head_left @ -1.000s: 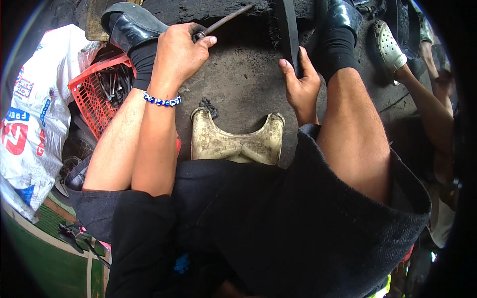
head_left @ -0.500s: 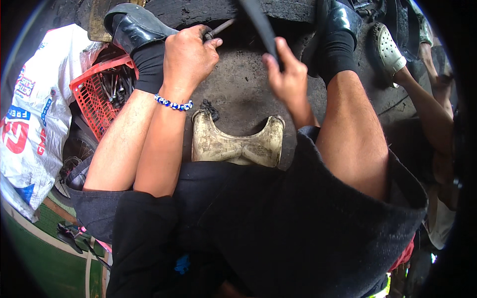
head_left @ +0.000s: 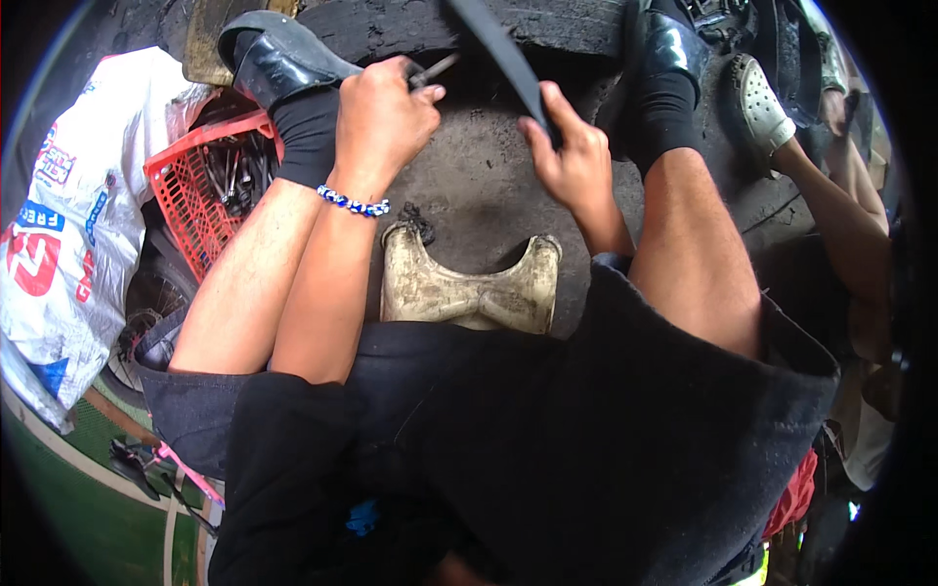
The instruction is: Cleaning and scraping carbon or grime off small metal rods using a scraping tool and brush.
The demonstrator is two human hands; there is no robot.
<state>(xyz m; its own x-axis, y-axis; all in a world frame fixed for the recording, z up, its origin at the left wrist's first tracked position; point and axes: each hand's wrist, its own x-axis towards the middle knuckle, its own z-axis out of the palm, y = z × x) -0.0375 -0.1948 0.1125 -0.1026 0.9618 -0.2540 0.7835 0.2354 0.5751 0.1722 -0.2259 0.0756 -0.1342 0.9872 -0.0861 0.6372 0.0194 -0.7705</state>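
My left hand point(head_left: 389, 115), with a blue-and-white bead bracelet at the wrist, is closed around a thin metal rod point(head_left: 435, 71) whose tip points right. My right hand point(head_left: 570, 156) grips the lower end of a long flat black strip point(head_left: 500, 49); I cannot make out its exact kind. The strip slants up and left, out at the top edge, and its upper part is blurred. Behind both hands lies a thick, dark, curved piece like tyre rubber point(head_left: 567, 24), between my feet. The rod's tip is close to the strip, and whether they touch is unclear.
A red plastic basket point(head_left: 181, 186) of metal tools stands left of my left leg, beside a white sack point(head_left: 73, 215). A worn pale saddle-shaped piece point(head_left: 469, 283) sits between my thighs. At the right is another person's foot in a light clog point(head_left: 760, 103).
My left hand and the rod have shifted slightly right and down. The strip's upper end has swung a little left, still in my right hand. The whole view has shifted slightly.
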